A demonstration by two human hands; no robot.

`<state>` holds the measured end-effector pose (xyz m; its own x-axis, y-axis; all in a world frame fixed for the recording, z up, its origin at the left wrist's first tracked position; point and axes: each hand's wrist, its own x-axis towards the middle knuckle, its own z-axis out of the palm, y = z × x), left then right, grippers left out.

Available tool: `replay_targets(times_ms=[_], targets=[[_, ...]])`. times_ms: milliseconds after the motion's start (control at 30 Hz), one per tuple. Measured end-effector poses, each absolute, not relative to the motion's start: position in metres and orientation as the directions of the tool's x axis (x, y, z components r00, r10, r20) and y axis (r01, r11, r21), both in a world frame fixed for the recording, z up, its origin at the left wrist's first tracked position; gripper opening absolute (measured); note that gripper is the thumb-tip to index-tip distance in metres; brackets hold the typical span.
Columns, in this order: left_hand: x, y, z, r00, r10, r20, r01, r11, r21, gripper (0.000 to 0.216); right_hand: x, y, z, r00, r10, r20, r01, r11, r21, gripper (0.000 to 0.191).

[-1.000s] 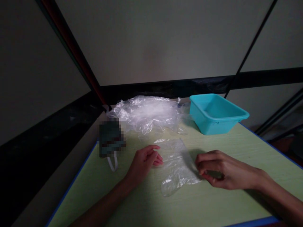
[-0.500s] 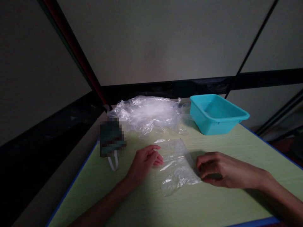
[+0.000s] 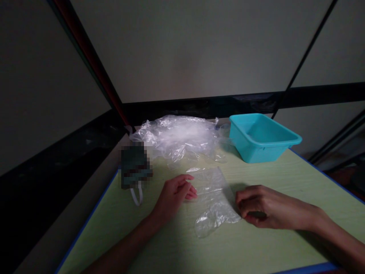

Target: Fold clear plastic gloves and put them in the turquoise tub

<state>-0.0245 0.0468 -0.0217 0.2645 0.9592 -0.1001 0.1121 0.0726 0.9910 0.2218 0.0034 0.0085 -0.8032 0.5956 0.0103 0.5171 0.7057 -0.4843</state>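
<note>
A thin clear plastic glove [image 3: 212,194] lies spread on the table between my hands, creased and shiny along its lower part. At its right side, my right hand [image 3: 259,205] is closed in a pinch on the lower right corner. My left hand [image 3: 178,194] rests by the left edge, fingers loosely curled and apart, with nothing visible in it. Whether its fingertips touch the plastic I cannot tell. Behind lies a crumpled heap of similar clear plastic [image 3: 182,137].
An open turquoise basin [image 3: 259,152] stands at the back right of the pale green table [image 3: 171,247], which has a blue edge. At the left sits a dark, pixelated object [image 3: 135,165] with a white strap [image 3: 137,196]. Wall panels rise behind the table.
Almost nothing differs. My right hand has shifted very slightly downward at the glove's corner; my left hand stays in place.
</note>
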Motion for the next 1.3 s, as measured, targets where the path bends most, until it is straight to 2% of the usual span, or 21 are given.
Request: replay_targets(times_ms=[367, 467, 600, 800, 933, 1067, 1167, 1300], targets=[[-0.026, 0.047, -0.024, 0.275, 0.957, -0.087, 0.114, 0.057, 0.992, 0.027, 0.229, 0.001, 0.011, -0.711, 0.701, 0.058, 0.522, 0.581, -0.624, 0.019], [-0.025, 0.047, -0.023, 0.272, 0.958, -0.092, 0.106, 0.065, 0.992, 0.027, 0.229, 0.002, 0.011, -0.728, 0.680, 0.083, 0.488, 0.600, -0.633, 0.015], [-0.025, 0.047, -0.023, 0.275, 0.957, -0.094, 0.106, 0.067, 0.992, 0.026, 0.230, 0.005, 0.010, -0.767, 0.634, 0.098, 0.424, 0.615, -0.665, 0.018], [-0.025, 0.046, -0.023, 0.278, 0.956, -0.095, 0.130, 0.061, 0.990, 0.025, 0.232, 0.005, 0.011, -0.747, 0.660, 0.083, 0.455, 0.598, -0.660, 0.018], [-0.026, 0.047, -0.024, 0.289, 0.953, -0.092, 0.126, 0.057, 0.990, 0.025, 0.229, 0.005, 0.009, -0.756, 0.643, 0.125, 0.467, 0.663, -0.585, 0.017], [-0.026, 0.048, -0.026, 0.292, 0.953, -0.083, 0.114, 0.051, 0.992, 0.025, 0.226, 0.010, 0.002, -0.807, 0.555, 0.200, 0.473, 0.812, -0.341, 0.018], [-0.026, 0.047, -0.027, 0.287, 0.954, -0.085, 0.118, 0.053, 0.992, 0.025, 0.226, 0.012, -0.004, -0.835, 0.499, 0.231, 0.464, 0.865, -0.192, 0.020], [-0.028, 0.044, -0.027, 0.293, 0.952, -0.088, 0.128, 0.052, 0.990, 0.027, 0.223, 0.012, -0.005, -0.860, 0.453, 0.235, 0.435, 0.891, -0.126, 0.026]])
